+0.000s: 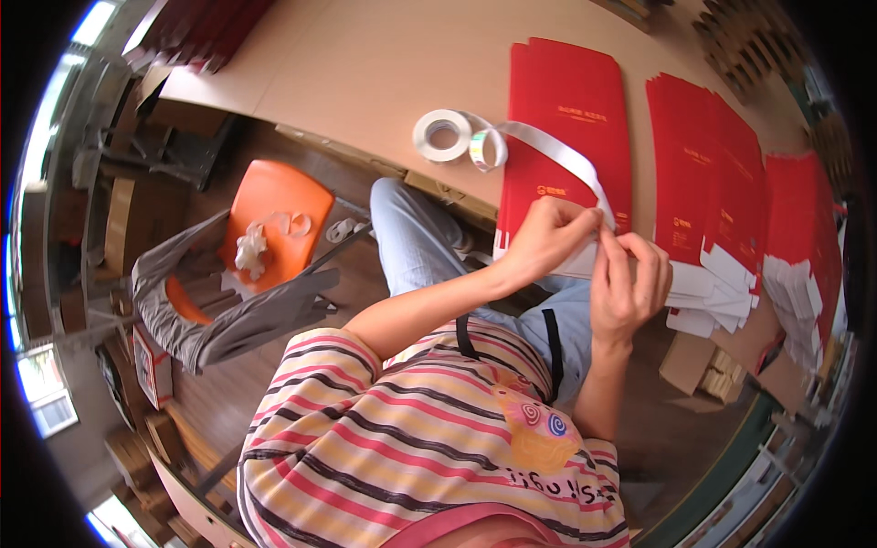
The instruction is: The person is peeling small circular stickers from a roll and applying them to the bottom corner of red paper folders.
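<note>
A white strip of label tape [553, 155] runs from the small roll [425, 137] across a red printed cardboard sheet [571, 100] to my hands. My left hand [553, 236] pinches the strip near its end between thumb and finger. Close against it, my right hand [632, 285] has its thumb and forefinger pressed together at the same spot. Whatever those right fingertips hold is too small to make out. Beside the roll the tape curls into a loop [489, 151] with some coloured print. Both hands are over the near edge of the red sheet stack.
More red sheets with white flaps [694, 173] lie fanned to the right, with another stack [799, 228] beyond. An orange chair [279, 205] at left carries crumpled white strips and grey cloth. Below the right table edge stands an open cardboard box [690, 365].
</note>
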`<state>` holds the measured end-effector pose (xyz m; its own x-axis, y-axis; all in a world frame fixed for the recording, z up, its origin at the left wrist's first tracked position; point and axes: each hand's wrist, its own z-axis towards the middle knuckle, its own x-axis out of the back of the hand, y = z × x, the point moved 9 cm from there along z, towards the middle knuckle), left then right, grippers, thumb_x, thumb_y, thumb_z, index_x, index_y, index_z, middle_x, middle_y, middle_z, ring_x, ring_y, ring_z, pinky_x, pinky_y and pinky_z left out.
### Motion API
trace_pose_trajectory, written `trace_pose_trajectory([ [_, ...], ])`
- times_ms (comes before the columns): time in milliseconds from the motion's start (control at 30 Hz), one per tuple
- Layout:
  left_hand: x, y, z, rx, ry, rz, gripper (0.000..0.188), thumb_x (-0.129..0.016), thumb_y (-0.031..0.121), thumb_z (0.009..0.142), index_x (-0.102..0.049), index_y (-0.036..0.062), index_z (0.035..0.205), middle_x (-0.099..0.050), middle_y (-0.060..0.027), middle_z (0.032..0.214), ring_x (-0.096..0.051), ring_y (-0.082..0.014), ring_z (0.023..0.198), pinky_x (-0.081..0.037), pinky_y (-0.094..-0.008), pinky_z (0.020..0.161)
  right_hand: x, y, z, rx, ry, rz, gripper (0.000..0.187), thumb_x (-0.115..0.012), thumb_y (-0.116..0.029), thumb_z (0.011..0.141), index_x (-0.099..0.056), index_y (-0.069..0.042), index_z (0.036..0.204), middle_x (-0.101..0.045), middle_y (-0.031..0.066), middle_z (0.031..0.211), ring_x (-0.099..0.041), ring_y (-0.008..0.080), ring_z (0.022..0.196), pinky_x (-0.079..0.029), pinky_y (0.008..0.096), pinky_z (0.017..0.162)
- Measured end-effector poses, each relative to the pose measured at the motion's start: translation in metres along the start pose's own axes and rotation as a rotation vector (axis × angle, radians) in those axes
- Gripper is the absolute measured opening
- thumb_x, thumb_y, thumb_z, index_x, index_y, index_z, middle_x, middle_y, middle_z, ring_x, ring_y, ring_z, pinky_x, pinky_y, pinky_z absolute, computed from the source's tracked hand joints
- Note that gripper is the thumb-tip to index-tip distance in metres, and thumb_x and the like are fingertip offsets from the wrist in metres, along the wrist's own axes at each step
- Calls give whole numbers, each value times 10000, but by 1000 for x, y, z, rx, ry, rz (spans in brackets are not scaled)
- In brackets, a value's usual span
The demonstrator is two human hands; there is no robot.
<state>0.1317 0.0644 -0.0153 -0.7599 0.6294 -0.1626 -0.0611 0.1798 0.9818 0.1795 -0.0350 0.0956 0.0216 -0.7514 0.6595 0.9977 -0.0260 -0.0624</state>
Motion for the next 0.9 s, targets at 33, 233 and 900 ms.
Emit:
trace_pose_trajectory([
  [33,-3,1,0,-50,19,-34,388,-566,225,940,-606,-79,702,-432,32,539,-384,-32,545,-302,-292,451,2,0,-2,14,17,-9,248,-787,34,673,-748,-67,896,-581,31,845,-590,222,744,-480,362,666],
  [233,8,-19,-23,106,109,-258,336,-586,300,955,-722,3,873,-628,26,742,-535,-32,695,-411,-212,639,0,-4,-6,168,29,130,223,-791,-40,702,-744,-106,910,-612,-8,870,-620,173,807,-454,322,678],
  [900,44,2,-49,-472,223,741,171,-557,49,937,-678,-37,1020,-689,-150,1083,-600,-310,1168,-352,-494,1104,-141,137,-16,-410,-1048,884,150,-654,-162,924,-674,-14,938,-677,27,827,-607,87,779,-476,252,726],
])
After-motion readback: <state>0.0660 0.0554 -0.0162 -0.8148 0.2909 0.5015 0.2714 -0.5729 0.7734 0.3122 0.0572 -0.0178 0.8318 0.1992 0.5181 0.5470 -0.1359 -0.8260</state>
